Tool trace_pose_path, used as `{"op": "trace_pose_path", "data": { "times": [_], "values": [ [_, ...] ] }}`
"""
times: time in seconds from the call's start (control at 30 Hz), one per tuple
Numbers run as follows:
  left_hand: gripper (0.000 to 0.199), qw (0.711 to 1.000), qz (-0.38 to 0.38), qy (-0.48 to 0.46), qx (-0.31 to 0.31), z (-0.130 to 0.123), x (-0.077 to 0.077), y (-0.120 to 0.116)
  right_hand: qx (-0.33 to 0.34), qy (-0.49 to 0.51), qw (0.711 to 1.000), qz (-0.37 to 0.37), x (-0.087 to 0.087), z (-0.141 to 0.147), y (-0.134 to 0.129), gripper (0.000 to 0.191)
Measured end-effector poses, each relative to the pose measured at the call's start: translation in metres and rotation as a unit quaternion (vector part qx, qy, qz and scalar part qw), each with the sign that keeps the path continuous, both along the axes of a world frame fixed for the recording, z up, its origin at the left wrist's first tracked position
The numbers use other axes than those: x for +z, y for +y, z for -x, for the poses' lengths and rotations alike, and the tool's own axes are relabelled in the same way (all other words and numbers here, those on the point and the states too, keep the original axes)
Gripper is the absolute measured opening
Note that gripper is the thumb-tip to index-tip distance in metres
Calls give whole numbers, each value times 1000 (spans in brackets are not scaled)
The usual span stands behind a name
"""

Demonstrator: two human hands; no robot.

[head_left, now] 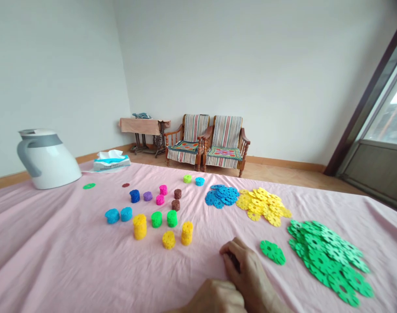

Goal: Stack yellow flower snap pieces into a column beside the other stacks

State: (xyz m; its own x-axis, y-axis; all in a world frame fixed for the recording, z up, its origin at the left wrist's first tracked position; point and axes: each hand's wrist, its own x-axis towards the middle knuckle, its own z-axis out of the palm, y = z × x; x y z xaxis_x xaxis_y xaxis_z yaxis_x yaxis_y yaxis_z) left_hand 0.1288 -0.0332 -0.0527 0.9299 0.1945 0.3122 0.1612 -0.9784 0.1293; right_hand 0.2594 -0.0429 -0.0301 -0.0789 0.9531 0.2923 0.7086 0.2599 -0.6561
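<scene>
My right hand (247,269) lies on the pink cloth with its fingers curled in, and nothing shows in them. Against its wrist rests my left hand (219,298), closed in a loose fist and cut off by the bottom edge; its fingertips are hidden. Just right of my right hand are a few overlapping green notched discs (272,252). Beyond them spreads a large heap of green discs (328,256). Farther back lie a heap of yellow discs (261,204) and a heap of blue discs (221,195). A short yellow stack (168,240) and a taller yellow stack (187,233) stand to the left.
Several other small stacks stand on the cloth, among them green (156,219), light blue (112,216), pink (160,200) and brown (175,205). A white jug (51,163) and a tissue box (111,163) are at the back left. Two chairs (226,139) stand beyond the table.
</scene>
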Motion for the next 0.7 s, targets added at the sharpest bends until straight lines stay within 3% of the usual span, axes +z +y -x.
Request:
{"op": "trace_pose_path", "data": {
  "times": [0.27, 0.43, 0.53, 0.7],
  "values": [
    [43, 995, 88, -14, 40, 3, 5, -7, -45, 2, 998, -39, 8, -7, 1, 24],
    [41, 993, 99, -54, 30, 4, 3, -5, -126, -133, 980, -73, 19, -51, 5, 20],
    [40, 991, 111, -69, 13, 4, 2, -4, -151, -218, 963, -48, 21, -79, 2, 21],
    [34, 991, 121, -51, 21, 6, 4, -4, -133, -226, 965, 1, 16, -102, -2, 18]
  ]
}}
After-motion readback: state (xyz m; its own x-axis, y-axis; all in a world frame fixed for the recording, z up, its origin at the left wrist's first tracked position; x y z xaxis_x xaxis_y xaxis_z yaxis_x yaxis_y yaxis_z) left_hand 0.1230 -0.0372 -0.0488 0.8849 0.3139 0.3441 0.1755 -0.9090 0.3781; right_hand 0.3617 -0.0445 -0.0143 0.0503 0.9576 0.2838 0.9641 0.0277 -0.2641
